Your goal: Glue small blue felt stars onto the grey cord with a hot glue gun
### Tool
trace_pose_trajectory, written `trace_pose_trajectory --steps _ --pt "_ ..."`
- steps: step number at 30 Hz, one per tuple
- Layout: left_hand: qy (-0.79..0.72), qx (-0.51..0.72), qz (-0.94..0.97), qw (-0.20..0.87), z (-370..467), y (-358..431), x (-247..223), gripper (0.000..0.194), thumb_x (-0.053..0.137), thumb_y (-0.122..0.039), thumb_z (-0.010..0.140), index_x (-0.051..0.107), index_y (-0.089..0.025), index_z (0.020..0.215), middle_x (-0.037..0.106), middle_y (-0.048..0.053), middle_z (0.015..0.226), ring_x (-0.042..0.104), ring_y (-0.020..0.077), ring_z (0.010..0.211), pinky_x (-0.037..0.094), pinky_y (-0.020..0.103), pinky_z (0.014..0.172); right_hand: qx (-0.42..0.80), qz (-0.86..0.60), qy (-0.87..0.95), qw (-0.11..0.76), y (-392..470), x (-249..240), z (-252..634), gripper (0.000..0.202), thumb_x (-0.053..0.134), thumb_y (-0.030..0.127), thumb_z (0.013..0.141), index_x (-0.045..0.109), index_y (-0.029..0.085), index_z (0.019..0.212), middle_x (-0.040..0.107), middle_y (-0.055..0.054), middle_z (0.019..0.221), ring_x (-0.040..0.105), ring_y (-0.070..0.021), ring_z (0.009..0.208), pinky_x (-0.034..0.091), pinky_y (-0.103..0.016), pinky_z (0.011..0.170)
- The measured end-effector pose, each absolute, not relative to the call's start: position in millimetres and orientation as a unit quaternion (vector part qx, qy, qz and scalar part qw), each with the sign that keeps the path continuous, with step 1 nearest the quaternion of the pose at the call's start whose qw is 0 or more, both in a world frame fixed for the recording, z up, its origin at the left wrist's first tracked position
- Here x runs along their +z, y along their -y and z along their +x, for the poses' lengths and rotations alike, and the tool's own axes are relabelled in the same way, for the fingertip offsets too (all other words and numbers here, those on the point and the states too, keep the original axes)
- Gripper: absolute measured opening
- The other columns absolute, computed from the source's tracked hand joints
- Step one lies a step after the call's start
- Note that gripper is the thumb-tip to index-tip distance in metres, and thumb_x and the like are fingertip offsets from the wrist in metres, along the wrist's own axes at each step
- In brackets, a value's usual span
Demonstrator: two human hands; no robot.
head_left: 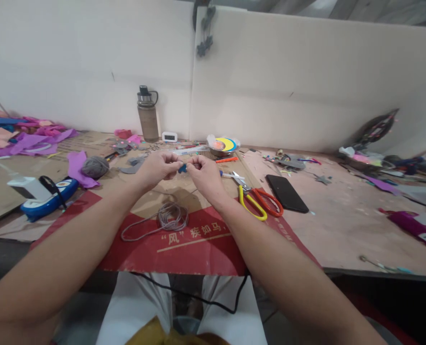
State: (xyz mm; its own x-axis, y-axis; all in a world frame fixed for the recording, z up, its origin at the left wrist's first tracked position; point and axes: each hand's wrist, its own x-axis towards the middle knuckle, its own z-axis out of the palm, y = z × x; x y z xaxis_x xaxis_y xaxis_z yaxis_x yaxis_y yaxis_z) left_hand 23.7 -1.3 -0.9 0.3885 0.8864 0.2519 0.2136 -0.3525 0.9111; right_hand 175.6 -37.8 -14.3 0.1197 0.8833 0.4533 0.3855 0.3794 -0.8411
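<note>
Both hands meet over the middle of the work surface, fingers pinched. Between them is a small blue piece [182, 168], too small to tell its kind. My left hand [161, 167] grips it from the left, thumb against fingers. From the other side my right hand [202, 172] pinches at the same piece. A loose coil of grey cord [172, 217] lies below them on a red printed sheet [141, 256]. Scissors with one yellow and one red handle [252, 196] rest beside my right forearm, near a white-bladed tool with a blue end [232, 176].
A black phone [287, 193] lies right of the scissors. At the back stand a bottle [148, 117], a small digital clock [169, 137] and a metal bowl [223, 152]. Grey yarn [95, 166] and a blue power strip [49, 199] are at left; a purple device [416, 230] is far right.
</note>
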Motion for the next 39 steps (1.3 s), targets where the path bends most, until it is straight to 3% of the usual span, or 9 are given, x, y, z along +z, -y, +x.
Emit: trace_pose_trajectory --steps 12,18,24,33,39 --pt "-0.342 0.421 0.671 0.506 23.5 1.9 0.9 0.013 0.067 -0.024 0.071 0.067 -0.015 0.079 0.059 0.000 0.055 0.050 0.0079 0.046 0.038 0.020 0.045 0.218 -0.513 0.617 0.556 40.4 -11.8 177.3 0.007 0.052 0.023 0.073 0.054 0.019 0.067 0.045 0.006 0.056 0.039 -0.0095 0.055 0.031 -0.025 0.057" --pt "-0.355 0.418 0.704 0.451 24.5 4.6 2.2 0.015 0.068 -0.029 0.071 0.064 -0.015 0.070 0.056 -0.001 0.050 0.047 0.0075 0.043 0.034 0.020 0.043 0.197 -0.509 0.631 0.551 41.1 -13.5 175.9 0.008 0.052 0.023 0.074 0.054 0.019 0.068 0.046 0.005 0.057 0.039 -0.0098 0.055 0.031 -0.025 0.057" --pt "-0.390 0.417 0.725 0.385 28.4 7.7 1.9 0.010 0.064 -0.023 0.071 0.060 -0.015 0.065 0.050 -0.003 0.045 0.041 0.0059 0.041 0.029 0.019 0.043 0.190 -0.504 0.642 0.546 42.1 -15.7 174.5 0.008 0.052 0.022 0.075 0.054 0.019 0.068 0.048 0.004 0.060 0.039 -0.0100 0.056 0.031 -0.025 0.057" --pt "-0.362 0.399 0.687 0.488 25.2 7.4 2.2 0.022 0.061 -0.035 0.078 0.063 -0.015 0.072 0.057 0.001 0.050 0.045 0.0077 0.042 0.031 0.020 0.042 0.170 -0.515 0.632 0.553 41.0 -15.1 175.4 0.008 0.053 0.021 0.076 0.056 0.018 0.070 0.049 0.003 0.064 0.042 -0.0109 0.062 0.032 -0.025 0.061" --pt "-0.387 0.391 0.705 0.447 27.7 9.0 1.9 0.021 0.065 -0.036 0.078 0.063 -0.016 0.073 0.054 -0.001 0.045 0.040 0.0056 0.036 0.026 0.019 0.039 0.168 -0.513 0.632 0.556 43.2 -13.9 174.4 0.009 0.053 0.021 0.077 0.055 0.018 0.069 0.050 0.002 0.064 0.043 -0.0107 0.061 0.032 -0.025 0.061"
